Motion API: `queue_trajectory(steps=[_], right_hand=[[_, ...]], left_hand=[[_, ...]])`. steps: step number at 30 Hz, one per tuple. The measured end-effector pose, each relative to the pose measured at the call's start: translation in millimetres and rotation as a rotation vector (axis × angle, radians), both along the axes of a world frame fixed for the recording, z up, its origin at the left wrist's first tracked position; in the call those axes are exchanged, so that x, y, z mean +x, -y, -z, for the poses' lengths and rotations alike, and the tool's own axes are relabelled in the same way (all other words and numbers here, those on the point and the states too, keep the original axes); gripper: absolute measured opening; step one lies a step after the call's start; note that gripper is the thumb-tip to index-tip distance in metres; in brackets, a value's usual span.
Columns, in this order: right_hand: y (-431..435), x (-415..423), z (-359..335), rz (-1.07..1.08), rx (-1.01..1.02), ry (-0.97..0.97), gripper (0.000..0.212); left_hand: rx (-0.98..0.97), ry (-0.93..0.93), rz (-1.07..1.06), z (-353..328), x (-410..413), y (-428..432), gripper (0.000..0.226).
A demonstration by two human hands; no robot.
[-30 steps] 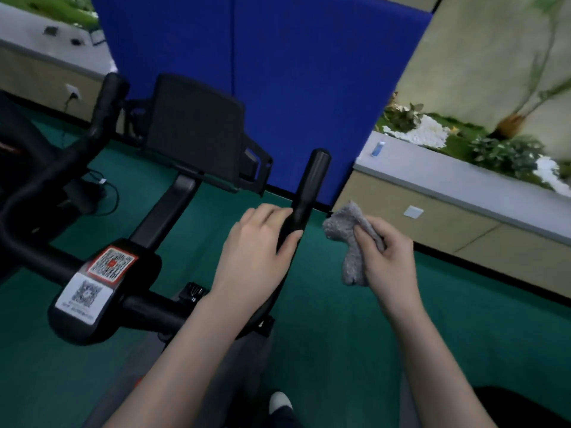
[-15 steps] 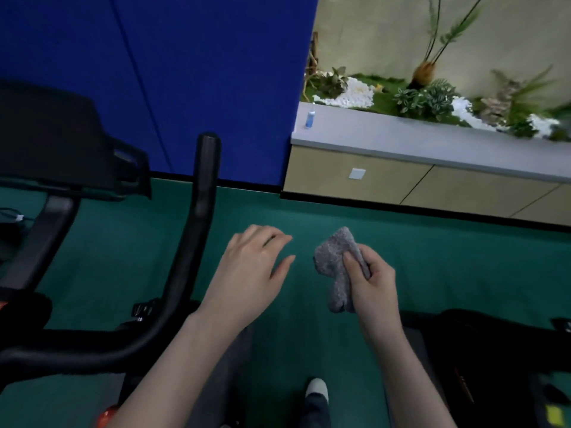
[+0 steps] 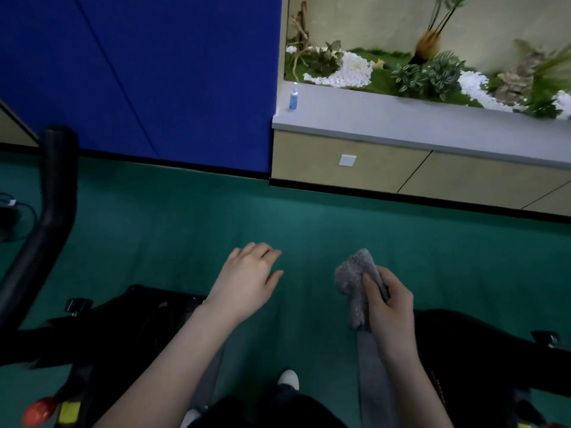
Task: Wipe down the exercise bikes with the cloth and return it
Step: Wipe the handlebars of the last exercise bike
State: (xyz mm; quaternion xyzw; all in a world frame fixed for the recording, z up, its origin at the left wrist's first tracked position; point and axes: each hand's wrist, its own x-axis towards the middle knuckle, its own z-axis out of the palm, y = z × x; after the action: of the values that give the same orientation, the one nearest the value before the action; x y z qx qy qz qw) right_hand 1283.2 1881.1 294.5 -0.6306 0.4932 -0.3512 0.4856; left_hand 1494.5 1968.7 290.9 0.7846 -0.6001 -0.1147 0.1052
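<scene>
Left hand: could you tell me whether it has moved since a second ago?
Yes. The left hand has let go of the black handlebar and now hangs open to the right of it, above the green floor.

The left forearm [image 3: 176, 362] and the right forearm [image 3: 412, 390] are bare and reach forward from the lower edge of the view, side by side and apart. The left hand [image 3: 247, 282] hovers palm down, its fingers together and relaxed, its thumb stretched out toward the right hand [image 3: 392, 301]. The right hand is turned thumb up, its fingers curled and its thumb pressed onto a crumpled grey fuzzy cloth [image 3: 355, 273]. The cloth bunches above the thumb and hangs below it.
</scene>
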Motion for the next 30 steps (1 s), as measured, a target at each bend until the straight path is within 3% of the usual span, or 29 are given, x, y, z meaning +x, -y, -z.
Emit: queue_trajectory(steps=[7,11,19,24,30], right_hand=[[51.4,-18.6,6.8,0.023,0.012,-0.022,0.020],[76.2,5.2,5.4,-0.006,0.031,-0.012,0.028],[137.4,113.0,0.5,-0.187,-0.004,-0.036,0.020],[171.9,183.9,-8.0,-0.314,-0.004,-0.043,0.031],[219.4,236.3,-6.7,-0.348,0.013,-0.058,0.023]], left_hand=[[0.152,0.013,-0.052,18.9,-3.4,35.8,0.053],[0.220,-0.003,-0.090,29.5,14.9,46.1,0.058],[0.283,-0.116,-0.242,67.3,82.4,88.0,0.064],[0.258,-0.133,-0.320,77.4,135.1,120.5,0.066],[0.243,-0.149,-0.434,75.2,189.1,142.8,0.064]])
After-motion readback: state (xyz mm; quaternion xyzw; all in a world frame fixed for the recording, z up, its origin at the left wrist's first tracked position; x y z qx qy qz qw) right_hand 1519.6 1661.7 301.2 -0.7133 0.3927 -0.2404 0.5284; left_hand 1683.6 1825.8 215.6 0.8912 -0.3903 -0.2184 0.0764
